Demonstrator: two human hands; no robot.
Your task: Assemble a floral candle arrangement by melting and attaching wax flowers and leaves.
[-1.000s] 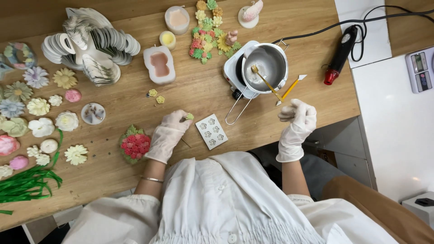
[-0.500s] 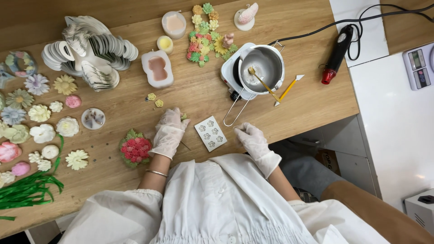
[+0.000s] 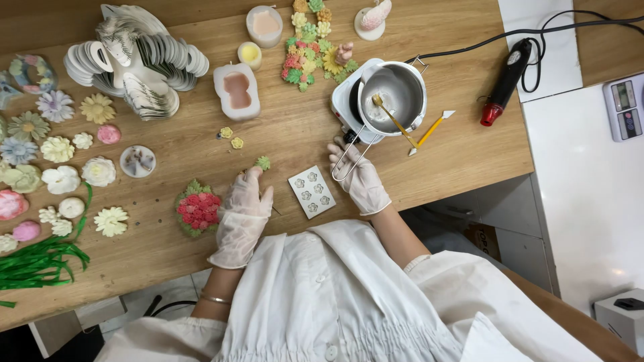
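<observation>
Head view, change: the right hand (image 3: 361, 179), gloved in thin white latex, is now lying on the wooden table (image 3: 463, 154) just near of the wire handle of the small steel melting pot (image 3: 397, 94); half a second back it was nearer the table's near edge, and a second back it was raised at the right beside the yellow-handled tool (image 3: 429, 131).
Left hand: the left hand (image 3: 243, 214), gloved alike, is reaching a little farther than before, its fingertips pinching the small pale green wax flower (image 3: 263, 163).
Fingers: the left ones are closing on the green flower; the right ones are lying loosely spread, grasping nothing.
Meaning: both hands are gathering around the white square flower mould (image 3: 312, 192), which is lying flat between them; the work appears to be turning from the pot to the small flowers.
Where things are: the red wax bouquet with green leaves (image 3: 197, 208) is sitting just left of the left hand; two tiny yellow flowers (image 3: 231, 137) are lying beyond it.
Packages and signs: a brown cardboard box (image 3: 484, 236) is showing under the table at the right, its print too small to tell; a grey kitchen scale (image 3: 626, 106) is standing at the far right.
</observation>
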